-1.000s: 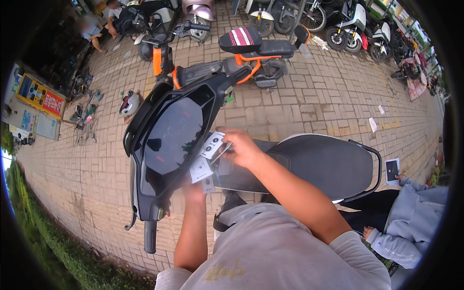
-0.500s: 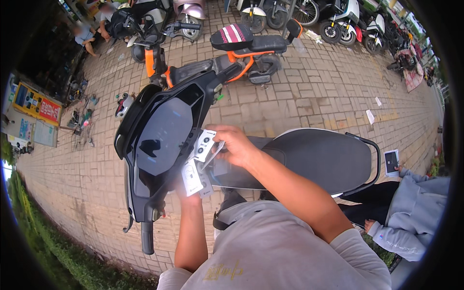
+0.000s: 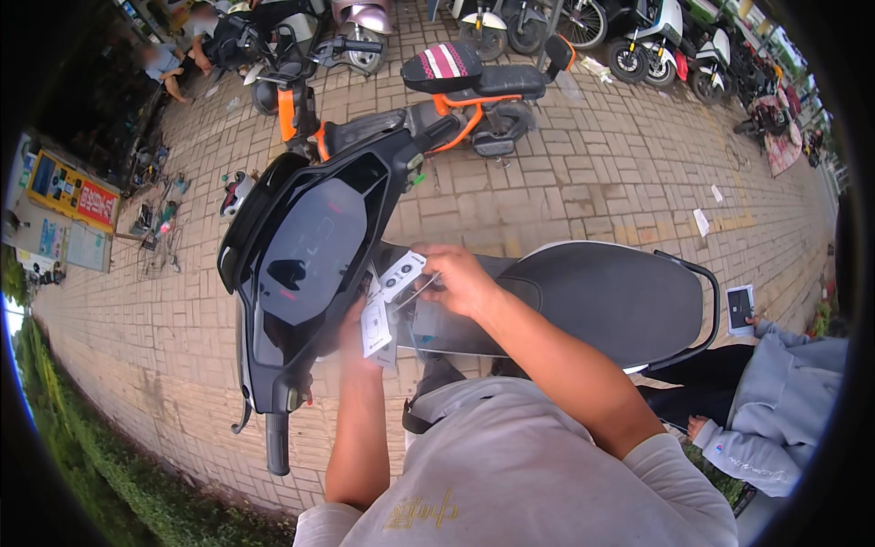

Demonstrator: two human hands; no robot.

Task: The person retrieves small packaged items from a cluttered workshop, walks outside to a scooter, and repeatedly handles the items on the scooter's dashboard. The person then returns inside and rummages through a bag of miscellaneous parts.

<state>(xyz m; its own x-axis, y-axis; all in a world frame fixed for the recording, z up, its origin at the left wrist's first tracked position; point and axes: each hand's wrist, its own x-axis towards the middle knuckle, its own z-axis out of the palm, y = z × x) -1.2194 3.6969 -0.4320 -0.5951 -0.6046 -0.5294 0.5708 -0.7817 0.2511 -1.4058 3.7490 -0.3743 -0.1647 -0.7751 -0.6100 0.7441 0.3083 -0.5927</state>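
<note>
Two white printed cards are in my hands, close to the scooter's black dashboard (image 3: 312,242). My right hand (image 3: 460,281) pinches the upper card (image 3: 401,275), which has dark round prints on it, and a thin pale strap or cord hangs at its fingers. The lower card (image 3: 375,329) is in my left hand (image 3: 357,335), whose fingers are mostly hidden behind it. A greyish, see-through piece (image 3: 387,352) shows beneath the lower card; I cannot tell what it is.
The scooter's dark seat (image 3: 606,301) is to the right and its left handlebar grip (image 3: 277,445) at lower left. An orange scooter (image 3: 456,114) stands ahead. At the right, a person in a grey sweatshirt (image 3: 779,392) holds a tablet (image 3: 740,310). A hedge (image 3: 100,428) runs along the left.
Both cards have shifted slightly to the right. The upper one has turned clockwise, and the lower one now stands more upright. My right hand has moved a little right and down.
</note>
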